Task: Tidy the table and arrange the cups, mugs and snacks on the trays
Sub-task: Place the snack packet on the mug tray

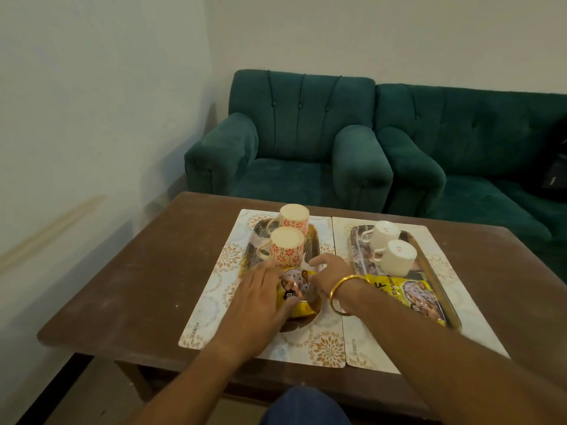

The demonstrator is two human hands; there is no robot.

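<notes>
Snack packet: lay on near end of left tray, before two upturned mugs. Left hand pressed flat on it; right hand curled round its far edge, probably squaring it. Right tray already held cups.

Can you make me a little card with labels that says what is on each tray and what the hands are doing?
Left tray: two flowery mugs, upside down, and a yellow snack packet
Right tray: two white cups, upside down, and a second snack packet
Left hand: rests on the yellow snack packet, fingers straight
Right hand: holds the same packet from its other side
Under the trays: two patterned placemats on a brown table
Behind: green sofas
</notes>
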